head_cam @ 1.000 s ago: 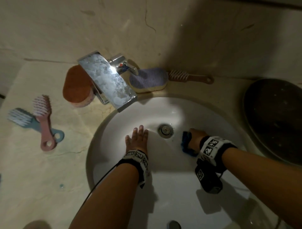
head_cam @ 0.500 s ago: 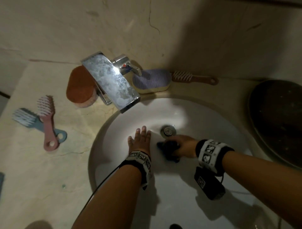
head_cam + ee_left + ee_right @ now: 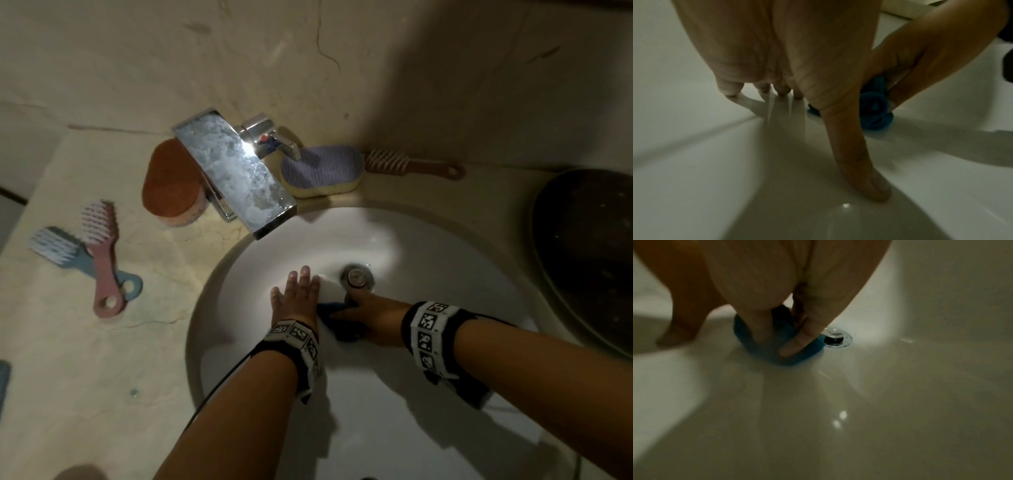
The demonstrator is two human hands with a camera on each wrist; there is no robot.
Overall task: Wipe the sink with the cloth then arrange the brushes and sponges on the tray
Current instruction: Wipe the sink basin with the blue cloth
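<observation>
Your white sink (image 3: 428,428) held both of your hands, the blue cloth (image 3: 334,308) and the chrome drain (image 3: 356,277) at its bottom. The dark round tray (image 3: 589,253) on the counter to the right showed nothing on it that I could make out in the shadow.

The brushes and sponges lay around the basin's rim on the beige counter (image 3: 85,377): a pink brush (image 3: 102,260) crossing over a blue brush (image 3: 65,251) well to the left, an orange sponge (image 3: 173,183) just beside the chrome tap (image 3: 236,174), a purple sponge (image 3: 322,171) behind the rim right of the tap, and a brown brush (image 3: 411,164) along the wall beyond it. The near half of the basin lay open in front of your wrists.

Your left hand (image 3: 298,298) lay flat against the basin's slope, fingers straight and spread, holding nothing; its thumb (image 3: 859,154) pressed the porcelain. Your right hand (image 3: 373,317) had its fingers (image 3: 803,337) curled over the bunched cloth, pressing it against the sink floor just beside the drain, close to your left hand.
</observation>
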